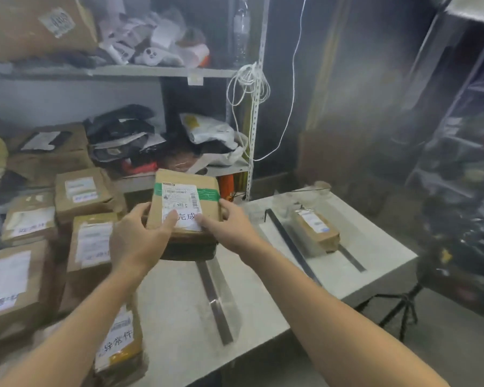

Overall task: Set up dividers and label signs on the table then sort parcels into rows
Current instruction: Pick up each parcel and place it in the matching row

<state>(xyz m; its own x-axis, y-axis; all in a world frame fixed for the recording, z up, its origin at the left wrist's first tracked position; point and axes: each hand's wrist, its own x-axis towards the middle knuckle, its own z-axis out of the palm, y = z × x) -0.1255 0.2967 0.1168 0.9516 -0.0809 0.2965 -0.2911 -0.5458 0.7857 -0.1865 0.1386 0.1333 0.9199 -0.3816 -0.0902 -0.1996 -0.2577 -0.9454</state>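
Gripping the taped parcel [185,202] with left hand [136,236] and right hand [232,227], fingers [143,209] curled round its sides, thumbs on the label [182,201]. Above the far edge of the worktop [179,317], perhaps resting on a darker parcel [190,251] beneath.

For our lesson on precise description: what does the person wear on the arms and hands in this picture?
Nothing is worn that shows. The left hand and right hand are bare: no gloves, no rings visible. The left forearm and right forearm are uncovered down to the picture's lower edge, with no sleeves, watch, wristband or bracelet in view.
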